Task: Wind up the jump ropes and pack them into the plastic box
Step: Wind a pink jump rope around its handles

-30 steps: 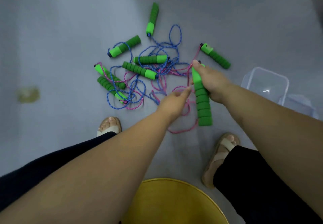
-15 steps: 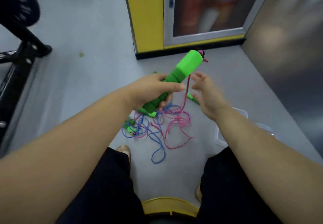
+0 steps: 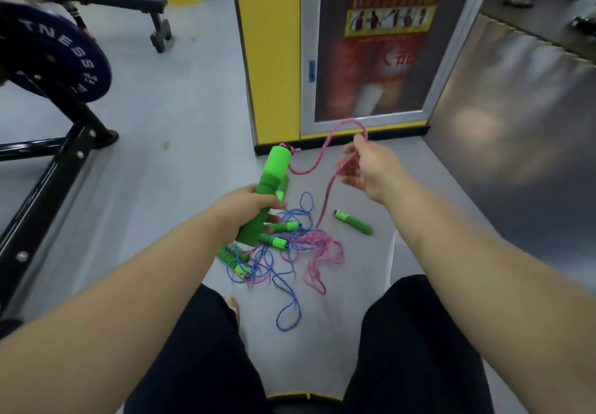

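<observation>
Gripping a green foam handle (image 3: 269, 184) in the left hand (image 3: 246, 212), curled tight round its lower half, top end tilted up and away. Pinching the pink rope (image 3: 326, 144) up high in the right hand (image 3: 371, 170) between thumb and fingertip, the rest loosely spread. Looping from the handle's top to that pinch, then dropping to the floor. Down there, a tangle of blue and pink ropes (image 3: 283, 262) with more green handles, plus one loose handle (image 3: 353, 222) just right of it.

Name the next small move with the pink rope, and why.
Probably the right hand should lay its loop of pink rope around the green handle in the left hand: the rope leaves the handle's top unwound, then trails to the floor.
</observation>
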The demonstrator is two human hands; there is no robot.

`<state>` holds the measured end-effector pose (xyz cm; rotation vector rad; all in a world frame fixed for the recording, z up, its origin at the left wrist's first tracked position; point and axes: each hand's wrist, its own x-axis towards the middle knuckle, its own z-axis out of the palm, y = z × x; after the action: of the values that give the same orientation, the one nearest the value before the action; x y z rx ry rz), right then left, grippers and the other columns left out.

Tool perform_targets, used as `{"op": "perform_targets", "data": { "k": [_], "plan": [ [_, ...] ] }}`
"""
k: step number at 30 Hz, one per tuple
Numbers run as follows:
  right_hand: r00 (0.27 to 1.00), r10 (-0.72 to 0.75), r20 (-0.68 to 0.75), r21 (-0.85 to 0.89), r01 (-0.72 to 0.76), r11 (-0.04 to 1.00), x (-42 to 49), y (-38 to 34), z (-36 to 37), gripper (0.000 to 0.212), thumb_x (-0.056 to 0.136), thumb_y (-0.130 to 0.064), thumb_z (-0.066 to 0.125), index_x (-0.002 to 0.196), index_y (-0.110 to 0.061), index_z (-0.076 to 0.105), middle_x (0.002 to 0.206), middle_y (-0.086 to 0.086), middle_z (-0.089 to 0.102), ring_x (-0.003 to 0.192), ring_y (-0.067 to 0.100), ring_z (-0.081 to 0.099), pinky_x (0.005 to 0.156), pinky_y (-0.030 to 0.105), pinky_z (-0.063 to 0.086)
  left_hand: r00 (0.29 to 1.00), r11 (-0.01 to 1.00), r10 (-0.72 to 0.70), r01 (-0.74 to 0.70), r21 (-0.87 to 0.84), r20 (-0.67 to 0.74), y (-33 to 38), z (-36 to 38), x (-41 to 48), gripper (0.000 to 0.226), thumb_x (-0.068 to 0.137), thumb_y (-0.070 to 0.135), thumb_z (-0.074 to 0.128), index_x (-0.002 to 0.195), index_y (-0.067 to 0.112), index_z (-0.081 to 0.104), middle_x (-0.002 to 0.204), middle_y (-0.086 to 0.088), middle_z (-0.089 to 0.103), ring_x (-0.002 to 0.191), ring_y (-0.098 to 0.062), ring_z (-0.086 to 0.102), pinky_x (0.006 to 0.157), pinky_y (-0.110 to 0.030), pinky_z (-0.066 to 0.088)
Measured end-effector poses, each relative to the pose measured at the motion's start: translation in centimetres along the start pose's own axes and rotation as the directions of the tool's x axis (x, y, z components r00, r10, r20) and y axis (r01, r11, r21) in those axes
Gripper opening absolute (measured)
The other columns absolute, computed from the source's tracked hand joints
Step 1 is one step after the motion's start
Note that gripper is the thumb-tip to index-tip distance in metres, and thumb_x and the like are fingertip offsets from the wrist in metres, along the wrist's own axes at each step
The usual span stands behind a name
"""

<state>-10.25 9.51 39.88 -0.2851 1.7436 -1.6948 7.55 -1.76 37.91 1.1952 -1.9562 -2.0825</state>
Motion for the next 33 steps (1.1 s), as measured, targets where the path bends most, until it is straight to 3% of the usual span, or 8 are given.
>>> {"op": "perform_targets", "data": {
  "k": [7, 11, 18, 22, 25, 28, 30, 33],
  "plan": [
    [0.992, -0.011, 0.127, 0.439, -0.046, 0.897, -2.6, -5.5, 0.8, 0.037, 0.103, -0.031, 0.026, 0.079, -0.009, 0.044, 0.047, 0.009, 0.064, 0.044, 0.017, 0.065, 0.042, 0.022, 0.053, 0.979, 0.984, 0.165, -0.154, -0.093, 0.123, 1.6, 5.6, 0.3, 0.015, 0.086, 0.006, 0.061, 0.095, 0.017, 0.057, 0.086, -0.001, 0.067, 0.061, -0.014, 0.053, 0.057, -0.028, 0.045],
    [0.997, -0.018, 0.079, 0.479, -0.022, 0.878, -2.7, -4.9, -0.5, 0.037, 0.103, -0.03, 0.027, 0.076, -0.01, 0.044, 0.047, 0.009, 0.064, 0.045, 0.017, 0.066, 0.043, 0.023, 0.054, 0.969, 0.962, 0.239, -0.246, -0.121, -0.067, 3.1, 6.1, 0.7, 0.019, 0.083, 0.004, 0.064, 0.096, 0.013, 0.054, 0.074, -0.005, 0.055, 0.059, -0.015, 0.05, 0.053, -0.025, 0.043],
    [0.986, -0.097, 0.134, 0.539, 0.009, 0.842, -3.2, -6.3, -0.8, 0.035, 0.102, -0.032, 0.029, 0.083, -0.01, 0.049, 0.062, 0.011, 0.07, 0.057, 0.019, 0.07, 0.052, 0.024, 0.057, 0.948, 0.941, 0.317, -0.316, -0.12, -0.01, 6.1, 7.7, -0.1, 0.02, 0.081, 0.0, 0.065, 0.087, 0.014, 0.052, 0.076, -0.009, 0.063, 0.059, -0.015, 0.053, 0.048, -0.023, 0.044],
    [0.972, -0.124, 0.199, 0.204, 0.082, 0.976, -2.2, -3.6, -2.5, 0.038, 0.094, -0.043, 0.046, 0.118, -0.014, 0.052, 0.119, 0.003, 0.061, 0.104, 0.017, 0.059, 0.088, 0.031, 0.048, 0.967, 0.896, 0.248, -0.251, -0.366, -0.057, 8.4, 6.7, -0.5, 0.011, 0.088, 0.002, 0.056, 0.08, 0.008, 0.05, 0.056, -0.005, 0.057, 0.041, -0.011, 0.049, 0.042, -0.019, 0.045],
    [0.855, 0.155, 0.494, -0.271, -0.018, 0.962, -2.5, 2.1, -2.7, 0.068, 0.078, -0.049, 0.063, 0.137, -0.023, 0.041, 0.137, -0.008, 0.048, 0.126, 0.009, 0.041, 0.108, 0.037, 0.028, 0.981, 0.871, 0.193, -0.176, -0.46, -0.008, 9.4, 6.0, -1.0, 0.018, 0.091, 0.004, 0.051, 0.074, 0.007, 0.048, 0.047, -0.001, 0.056, 0.037, -0.01, 0.047, 0.04, -0.016, 0.045],
    [0.787, 0.319, 0.528, -0.513, -0.004, 0.859, -3.6, 6.1, -2.0, 0.025, 0.092, -0.031, 0.055, 0.108, -0.014, 0.062, 0.089, -0.004, 0.065, 0.086, 0.009, 0.057, 0.083, 0.025, 0.041, 0.993, 0.86, 0.12, -0.111, -0.498, -0.014, 9.0, 5.3, -0.8, 0.019, 0.092, 0.005, 0.048, 0.074, 0.006, 0.048, 0.046, -0.001, 0.057, 0.034, -0.01, 0.047, 0.039, -0.015, 0.045],
    [0.853, 0.296, 0.43, -0.47, -0.068, 0.88, -3.7, 7.2, -2.1, 0.025, 0.098, -0.025, 0.043, 0.085, -0.012, 0.06, 0.057, -0.002, 0.048, 0.054, 0.01, 0.046, 0.061, 0.022, 0.045, 0.996, 0.86, 0.052, -0.081, -0.504, -0.071, 7.9, 4.3, -0.3, 0.014, 0.093, 0.006, 0.048, 0.079, 0.004, 0.05, 0.048, -0.003, 0.059, 0.033, -0.011, 0.05, 0.039, -0.016, 0.046],
    [0.947, 0.223, 0.233, -0.402, -0.115, 0.909, -3.1, 6.3, -3.5, 0.026, 0.098, -0.021, 0.04, 0.075, -0.015, 0.049, 0.049, -0.004, 0.026, 0.039, 0.006, 0.023, 0.039, 0.017, 0.024, 0.981, 0.919, -0.095, 0.02, -0.395, -0.171, 4.7, 1.6, 0.7, 0.01, 0.093, 0.008, 0.051, 0.085, 0.002, 0.049, 0.057, -0.01, 0.061, 0.037, -0.016, 0.056, 0.037, -0.019, 0.048]
  ]
}}
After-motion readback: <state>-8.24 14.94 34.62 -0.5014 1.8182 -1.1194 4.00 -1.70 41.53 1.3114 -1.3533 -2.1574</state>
